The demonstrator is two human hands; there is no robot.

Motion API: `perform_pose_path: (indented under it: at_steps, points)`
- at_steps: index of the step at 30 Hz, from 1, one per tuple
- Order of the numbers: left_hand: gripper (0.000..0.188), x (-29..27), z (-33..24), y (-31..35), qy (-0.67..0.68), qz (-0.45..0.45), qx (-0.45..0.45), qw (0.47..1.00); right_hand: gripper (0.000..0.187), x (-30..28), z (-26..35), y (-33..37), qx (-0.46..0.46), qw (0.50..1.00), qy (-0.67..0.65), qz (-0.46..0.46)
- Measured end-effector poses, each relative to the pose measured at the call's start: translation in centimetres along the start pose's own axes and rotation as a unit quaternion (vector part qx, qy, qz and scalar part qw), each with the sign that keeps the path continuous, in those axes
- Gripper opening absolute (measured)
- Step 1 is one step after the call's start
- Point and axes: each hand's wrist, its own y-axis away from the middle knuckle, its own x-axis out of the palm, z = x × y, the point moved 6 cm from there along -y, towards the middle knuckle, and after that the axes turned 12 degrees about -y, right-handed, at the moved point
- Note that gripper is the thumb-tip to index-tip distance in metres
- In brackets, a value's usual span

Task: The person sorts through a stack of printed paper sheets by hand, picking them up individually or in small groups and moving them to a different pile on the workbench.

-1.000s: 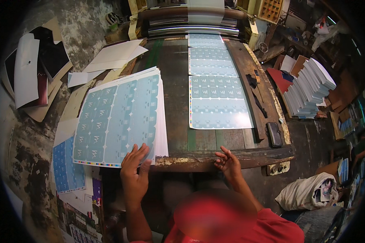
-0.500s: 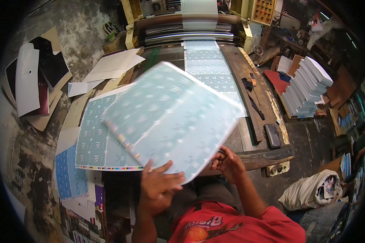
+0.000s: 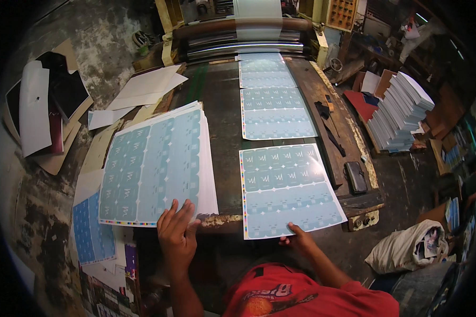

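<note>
Beyond the right hand's (image 3: 300, 239) grip, fingers seemingly underneath, extends a printed sheet (image 3: 288, 193).

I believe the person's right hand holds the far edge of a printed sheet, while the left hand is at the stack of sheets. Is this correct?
Not quite: in the head view, the right hand holds the near edge of the printed sheet, not the far one. The left hand is indeed at the stack of sheets.

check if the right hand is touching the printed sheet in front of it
Touching: the head view shows the right hand with its thumb over the near edge of the printed sheet and fingers below.
</note>
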Motion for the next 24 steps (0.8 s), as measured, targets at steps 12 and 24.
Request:
perform_pose_path:
  at_steps: [12, 24]
  points:
    - [0.016, -0.5, 1.0, 0.1, 0.083, -0.014, -0.056, 0.995, 0.041, 3.0, 5.8, -6.1, -0.033, 0.996, -0.074, -0.034]
    - [0.03, -2.3, 3.0, 0.6, 0.326, -0.12, -0.235, 0.908, 0.066, 3.7, 6.4, -10.4, -0.094, 0.991, -0.089, -0.029]
